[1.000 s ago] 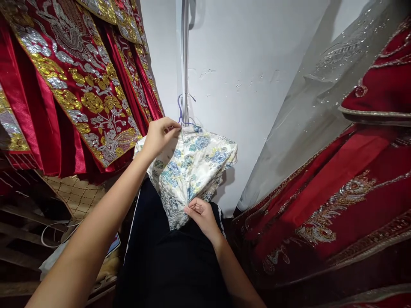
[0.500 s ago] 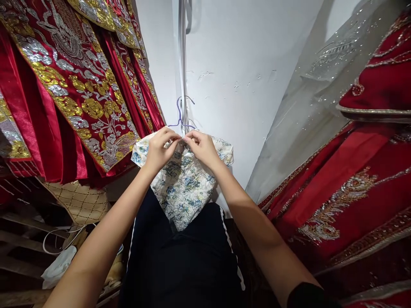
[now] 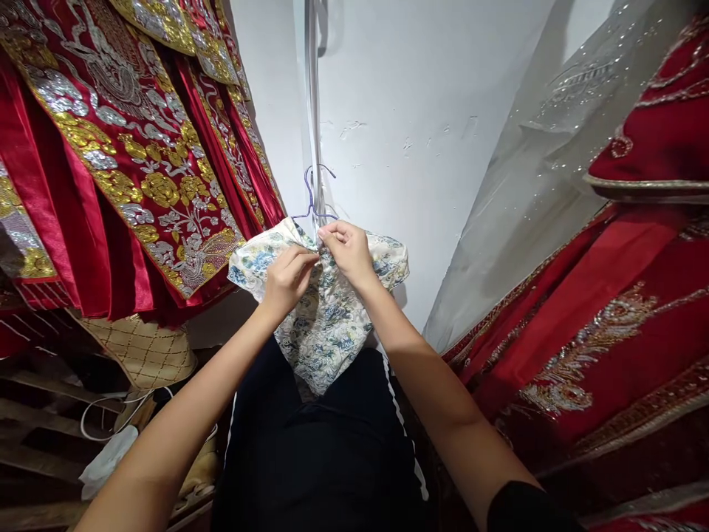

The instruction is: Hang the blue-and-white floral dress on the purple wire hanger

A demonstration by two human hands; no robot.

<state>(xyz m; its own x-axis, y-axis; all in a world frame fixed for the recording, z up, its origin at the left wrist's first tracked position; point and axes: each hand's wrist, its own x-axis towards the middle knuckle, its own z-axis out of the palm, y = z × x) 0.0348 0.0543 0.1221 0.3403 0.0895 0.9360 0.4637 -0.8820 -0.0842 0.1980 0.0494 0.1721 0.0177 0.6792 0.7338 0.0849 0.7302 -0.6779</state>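
While the left hand point(image 3: 288, 277) pinched the floral garment point(image 3: 326, 332) at its front, just below the neck, with the thumb and fingers closed together, the right hand point(image 3: 350, 253) pinched the same cloth slightly higher, at the neck edge, its fingers also narrow. The fingertips of both hands were near each other. The garment, white with blue flowers, was spread in front of the person's dark clothes point(image 3: 321, 458), and its short sleeves reached out at both sides. From its neck rose a purple hanger point(image 3: 311, 198), before a metal pole point(image 3: 311, 89) and a white wall point(image 3: 399, 81); whether its hook touched the pole, I could not tell. Farther to the left hung a red embroidered costume point(image 3: 160, 188); to the right were a sheer veil point(image 3: 498, 207) and a red beaded dress point(image 3: 625, 355).
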